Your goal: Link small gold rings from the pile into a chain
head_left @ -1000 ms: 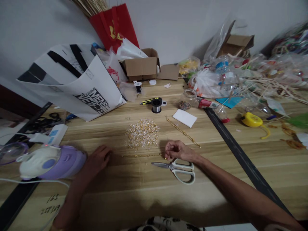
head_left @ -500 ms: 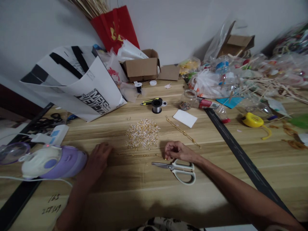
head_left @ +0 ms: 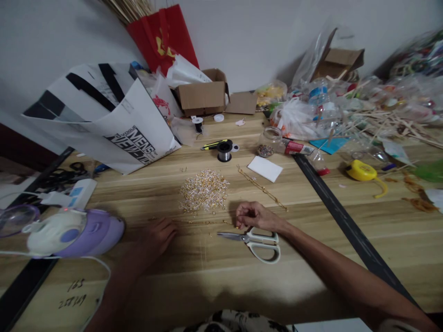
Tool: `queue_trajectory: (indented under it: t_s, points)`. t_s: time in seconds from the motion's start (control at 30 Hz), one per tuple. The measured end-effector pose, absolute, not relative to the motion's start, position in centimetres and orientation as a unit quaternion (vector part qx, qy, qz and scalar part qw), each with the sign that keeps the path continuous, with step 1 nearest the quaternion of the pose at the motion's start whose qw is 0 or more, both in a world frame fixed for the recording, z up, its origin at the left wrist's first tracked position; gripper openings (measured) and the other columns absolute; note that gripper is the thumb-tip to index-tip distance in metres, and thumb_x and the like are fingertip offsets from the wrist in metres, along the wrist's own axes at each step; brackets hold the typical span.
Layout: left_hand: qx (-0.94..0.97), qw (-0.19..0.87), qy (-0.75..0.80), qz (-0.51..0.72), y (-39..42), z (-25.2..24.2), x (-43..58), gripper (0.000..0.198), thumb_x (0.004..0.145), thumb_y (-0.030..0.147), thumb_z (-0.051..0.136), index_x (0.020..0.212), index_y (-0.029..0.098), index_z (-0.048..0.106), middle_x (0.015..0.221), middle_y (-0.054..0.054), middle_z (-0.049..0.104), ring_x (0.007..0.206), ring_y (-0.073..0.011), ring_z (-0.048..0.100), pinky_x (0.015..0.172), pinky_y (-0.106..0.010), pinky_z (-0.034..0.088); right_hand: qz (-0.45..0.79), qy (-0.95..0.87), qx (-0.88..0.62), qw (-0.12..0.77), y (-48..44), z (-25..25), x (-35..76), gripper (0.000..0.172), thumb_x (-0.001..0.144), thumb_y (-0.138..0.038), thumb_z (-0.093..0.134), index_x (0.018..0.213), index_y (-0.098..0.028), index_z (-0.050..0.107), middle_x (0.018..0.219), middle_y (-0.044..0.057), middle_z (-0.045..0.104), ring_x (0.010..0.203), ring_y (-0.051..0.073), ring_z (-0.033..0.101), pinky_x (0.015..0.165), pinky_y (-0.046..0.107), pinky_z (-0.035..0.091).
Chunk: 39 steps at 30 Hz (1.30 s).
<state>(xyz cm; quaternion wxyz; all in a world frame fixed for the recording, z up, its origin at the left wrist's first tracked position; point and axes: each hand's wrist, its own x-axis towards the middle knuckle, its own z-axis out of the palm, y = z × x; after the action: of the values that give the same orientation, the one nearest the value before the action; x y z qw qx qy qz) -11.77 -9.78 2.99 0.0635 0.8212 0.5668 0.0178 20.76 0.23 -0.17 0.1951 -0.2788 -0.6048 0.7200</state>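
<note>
Gold chain lay stretched out on the table just on the near side of the heap of small gold and clear pieces. Far to the left of the heap and beyond it, a white bag bore black print in which "VOGUE", "MENS" and "NEW" could be read (the rest was cut or creased). Well to the near left of the heap, dark handwriting on the tabletop gave "165", with a line starting "258" below. The left hand lay low and palm down, nearer than the heap and to its left, its fingers close together over the chain's left part; whether they gripped it I could not tell. The right hand rested on its side to the near right of the heap, fingers curled, thumb and forefinger pinched together on the chain's right end. Scissors lay just below that hand, on the heap's near right, while a second gold chain slanted to the heap's right
</note>
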Motion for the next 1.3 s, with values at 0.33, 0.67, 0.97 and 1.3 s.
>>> queue_trajectory:
  t_s: [0.33, 0.67, 0.97, 1.3]
  points:
    - [0.701, 0.135, 0.662, 0.228, -7.8, 4.2, -12.3, 0.024, 0.081, 0.04, 0.048, 0.075, 0.021, 0.061, 0.076, -0.002, 0.066, 0.072, -0.0166, 0.061, 0.07, -0.028, 0.05, 0.708, -0.616, -0.286, 0.194, 0.3, 0.2, 20.8, 0.033, 0.077, -0.045, 0.064, 0.077, -0.013, 0.053, 0.07, 0.003, 0.064, 0.06, 0.009, 0.059, 0.055, 0.019, 0.045]
    - [0.519, 0.148, 0.715, 0.444, -3.3, 4.5, -11.5, 0.023, 0.071, 0.037, 0.058, 0.076, 0.015, 0.061, 0.064, -0.001, 0.064, 0.057, -0.0127, 0.058, 0.059, -0.024, 0.049, 0.715, -0.609, -0.288, 0.186, 0.3, 0.2, 20.8, 0.034, 0.076, -0.045, 0.064, 0.076, -0.013, 0.053, 0.07, 0.003, 0.064, 0.06, 0.009, 0.059, 0.056, 0.02, 0.046]
    - [0.6, -0.076, 0.773, 0.193, -1.8, 2.8, -14.9, 0.028, 0.083, 0.026, 0.037, 0.094, 0.017, 0.061, 0.085, -0.008, 0.068, 0.082, -0.0213, 0.063, 0.078, -0.034, 0.047, 0.703, -0.618, -0.298, 0.185, 0.3, 0.3, 20.8, 0.032, 0.077, -0.044, 0.062, 0.077, -0.014, 0.054, 0.069, 0.003, 0.064, 0.058, 0.008, 0.058, 0.05, 0.017, 0.043]
    - [0.669, -0.032, 0.74, 0.057, -7.2, 2.6, -16.6, 0.028, 0.081, 0.019, 0.036, 0.088, 0.018, 0.063, 0.094, -0.01, 0.067, 0.091, -0.0267, 0.06, 0.08, -0.04, 0.047, 0.706, -0.588, -0.341, 0.2, 0.4, 0.0, 20.9, 0.034, 0.075, -0.045, 0.064, 0.079, -0.014, 0.052, 0.067, 0.002, 0.063, 0.053, 0.008, 0.058, 0.045, 0.016, 0.044]
